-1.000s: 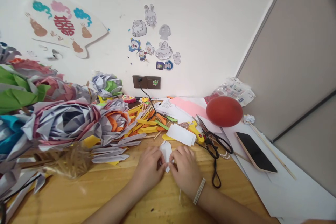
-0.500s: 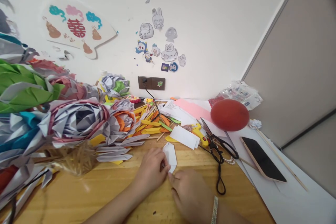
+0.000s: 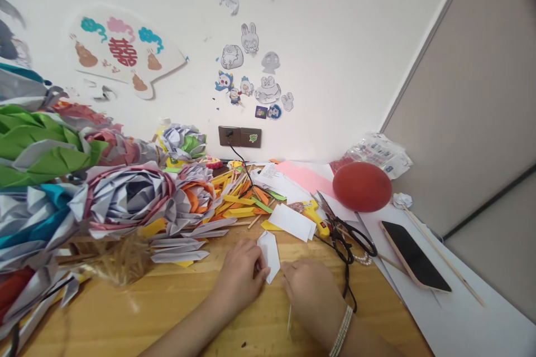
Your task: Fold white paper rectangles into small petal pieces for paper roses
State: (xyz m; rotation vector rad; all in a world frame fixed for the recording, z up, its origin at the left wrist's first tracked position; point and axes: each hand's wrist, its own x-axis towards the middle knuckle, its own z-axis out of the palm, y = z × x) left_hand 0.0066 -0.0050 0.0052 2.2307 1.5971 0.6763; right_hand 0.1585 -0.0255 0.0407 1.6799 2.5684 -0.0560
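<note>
My left hand [image 3: 245, 272] pinches the lower left edge of a small white piece of folded paper [image 3: 269, 255], which lies on the wooden table with pointed ends at top and bottom. Close against the paper's right edge, the fingertips of my right hand [image 3: 312, 295] are curled inward, and a beaded bracelet [image 3: 342, 330] circles that wrist. Beneath the right hand a thin pale line [image 3: 289, 317] shows; what the curled fingers hold, if anything, is hidden. Just beyond the folded paper lie flat white paper slips [image 3: 292, 222].
Large folded-paper flowers [image 3: 129, 198] crowd the left side. Loose folded strips [image 3: 238, 199] are heaped behind my hands. To the right are a yellow glue gun [image 3: 315, 217], black-handled scissors [image 3: 345, 234], a red balloon [image 3: 362, 187] and a phone [image 3: 414, 256] on white sheets.
My right hand has moved from the paper's bottom tip to its right side, slightly away from the left hand. The folded paper has turned a little. A thin pale line now shows beneath the right hand.
</note>
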